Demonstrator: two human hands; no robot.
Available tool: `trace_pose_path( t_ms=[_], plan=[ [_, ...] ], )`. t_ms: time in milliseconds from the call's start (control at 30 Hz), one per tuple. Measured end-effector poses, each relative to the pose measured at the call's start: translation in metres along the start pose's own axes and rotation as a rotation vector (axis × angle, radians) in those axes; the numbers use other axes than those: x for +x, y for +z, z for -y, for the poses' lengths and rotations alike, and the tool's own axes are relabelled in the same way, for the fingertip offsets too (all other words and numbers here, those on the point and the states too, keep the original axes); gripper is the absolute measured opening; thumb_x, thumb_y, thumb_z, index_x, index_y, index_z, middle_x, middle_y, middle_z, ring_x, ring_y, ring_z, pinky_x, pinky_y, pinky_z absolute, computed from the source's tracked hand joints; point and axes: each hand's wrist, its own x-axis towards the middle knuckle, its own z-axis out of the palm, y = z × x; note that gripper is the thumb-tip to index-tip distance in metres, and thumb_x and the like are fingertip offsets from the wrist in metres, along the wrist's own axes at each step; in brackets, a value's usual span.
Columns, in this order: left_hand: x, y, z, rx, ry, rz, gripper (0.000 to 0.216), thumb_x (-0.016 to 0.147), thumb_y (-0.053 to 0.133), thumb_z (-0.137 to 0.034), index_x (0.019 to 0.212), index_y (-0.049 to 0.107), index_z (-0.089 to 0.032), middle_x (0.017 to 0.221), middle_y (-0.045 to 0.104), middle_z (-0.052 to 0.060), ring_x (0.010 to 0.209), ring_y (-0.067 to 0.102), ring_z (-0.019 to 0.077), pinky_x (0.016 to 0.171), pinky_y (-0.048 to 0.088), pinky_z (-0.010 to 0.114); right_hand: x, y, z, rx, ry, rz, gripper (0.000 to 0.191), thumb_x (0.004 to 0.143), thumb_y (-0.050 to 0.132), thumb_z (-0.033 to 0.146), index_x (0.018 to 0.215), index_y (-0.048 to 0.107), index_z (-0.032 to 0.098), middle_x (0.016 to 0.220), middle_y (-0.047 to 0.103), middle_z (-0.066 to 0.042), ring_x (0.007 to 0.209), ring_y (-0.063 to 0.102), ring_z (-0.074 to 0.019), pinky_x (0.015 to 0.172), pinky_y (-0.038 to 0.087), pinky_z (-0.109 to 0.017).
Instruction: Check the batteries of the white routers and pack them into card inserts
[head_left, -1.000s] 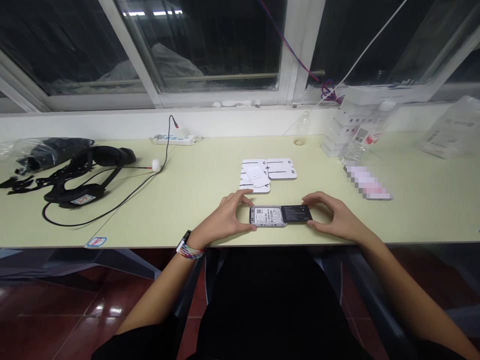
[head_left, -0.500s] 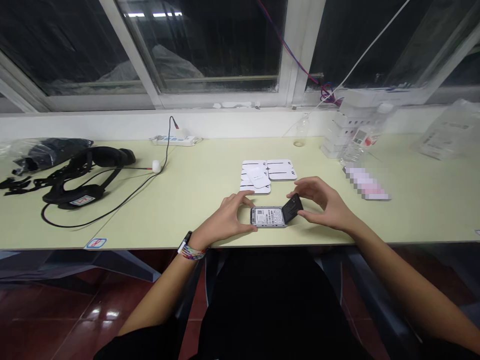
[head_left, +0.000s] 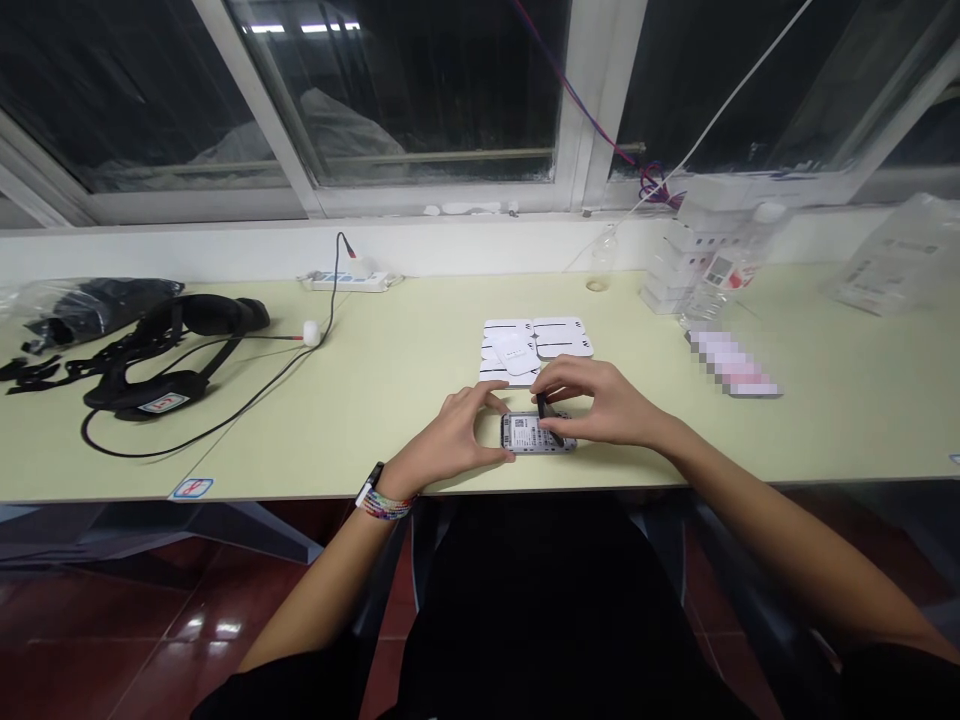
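Note:
On the table near its front edge lies a small grey rectangular device casing (head_left: 529, 434) with a printed label and QR code inside. My left hand (head_left: 448, 438) grips its left end between thumb and fingers. In my right hand (head_left: 600, 398), thumb and fingers pinch a flat black rectangular piece, which looks like a battery (head_left: 553, 420). It stands tilted over the right part of the casing, largely hidden by the fingers; whether it touches the casing I cannot tell. Just behind are several white rounded panels (head_left: 562, 338) with black line marks, and a smaller white plate (head_left: 516, 353) on top.
A black headset (head_left: 169, 350) with a cable lies at left, near a power strip (head_left: 349, 281). At right are a phone-like pixelated object (head_left: 731, 365), a clear bottle (head_left: 716, 290), stacked white boxes (head_left: 664, 265) and a plastic bag (head_left: 896, 260). Windows rise behind the table.
My right hand has moved left with the black piece, from the casing's right end to over its label, and the piece is now steeper. My left hand stays on the casing.

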Motion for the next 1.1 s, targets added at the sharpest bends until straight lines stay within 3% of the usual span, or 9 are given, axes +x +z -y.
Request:
trace_pose_path(
  t_ms=[300,567,667,733,833,933,1000,1100],
  plan=[
    [0.000,0.001,0.004,0.008,0.011,-0.009,0.091,0.084,0.094,-0.041,0.160,0.044,-0.039,0.141,0.071,0.004,0.142,0.056,0.0374,0.120,0.041,0.052,0.008,0.001,0.001,-0.039,-0.025,0.105,0.021,0.091,0.086,0.032,0.110,0.080,0.024,0.111,0.072,-0.006,0.104,0.074,-0.0228,0.094,0.069,-0.041],
    [0.000,-0.001,-0.006,0.018,-0.032,-0.018,0.091,0.083,0.091,-0.039,0.160,0.043,-0.034,0.138,0.070,0.008,0.139,0.058,0.0397,0.117,0.044,0.057,0.016,0.011,-0.003,-0.263,-0.023,0.270,0.021,0.096,0.084,0.031,0.116,0.084,0.027,0.119,0.078,-0.008,0.107,0.075,-0.0271,0.095,0.061,-0.043],
    [0.001,-0.001,-0.009,0.013,-0.006,-0.021,0.088,0.083,0.091,-0.037,0.158,0.045,-0.034,0.135,0.072,0.007,0.138,0.060,0.0392,0.117,0.043,0.057,0.010,0.018,-0.013,-0.333,-0.086,0.320,0.021,0.102,0.078,0.032,0.121,0.086,0.029,0.135,0.077,-0.009,0.130,0.070,-0.0321,0.109,0.059,-0.051],
    [0.001,-0.001,-0.009,0.013,0.007,-0.017,0.088,0.084,0.091,-0.037,0.159,0.044,-0.034,0.135,0.072,0.007,0.139,0.060,0.0387,0.119,0.042,0.057,0.003,0.019,-0.018,-0.414,-0.154,0.311,0.025,0.107,0.072,0.033,0.128,0.085,0.031,0.153,0.070,-0.008,0.152,0.056,-0.0367,0.124,0.050,-0.062],
    [0.001,-0.001,-0.008,0.012,0.018,-0.004,0.090,0.085,0.090,-0.036,0.160,0.041,-0.034,0.137,0.071,0.007,0.143,0.057,0.0387,0.121,0.041,0.057,-0.009,0.018,-0.018,-0.525,-0.198,0.292,0.041,0.113,0.062,0.037,0.152,0.071,0.030,0.171,0.055,-0.006,0.164,0.043,-0.0371,0.135,0.035,-0.068],
    [0.001,0.000,-0.007,0.003,0.026,0.003,0.091,0.086,0.090,-0.037,0.161,0.040,-0.033,0.138,0.071,0.008,0.141,0.059,0.0378,0.122,0.040,0.056,-0.025,0.022,-0.012,-0.561,-0.149,0.196,0.071,0.115,0.056,0.042,0.179,0.031,0.023,0.179,0.041,-0.013,0.167,0.038,-0.0328,0.138,0.034,-0.063],
    [0.002,0.001,-0.007,-0.003,0.020,0.004,0.092,0.086,0.090,-0.038,0.162,0.039,-0.032,0.139,0.071,0.008,0.142,0.059,0.0378,0.121,0.041,0.056,-0.037,0.029,-0.008,-0.562,-0.127,0.161,0.083,0.116,0.054,0.044,0.182,0.011,0.021,0.183,0.031,-0.015,0.170,0.031,-0.0320,0.138,0.035,-0.061],
    [0.001,0.002,-0.005,0.001,0.018,-0.001,0.091,0.085,0.091,-0.038,0.160,0.042,-0.032,0.142,0.071,0.009,0.145,0.057,0.0389,0.122,0.040,0.056,-0.053,0.041,-0.006,-0.528,-0.122,0.239,0.083,0.114,0.056,0.049,0.182,0.014,0.025,0.183,0.030,-0.012,0.170,0.029,-0.0327,0.139,0.033,-0.061]
  ],
)
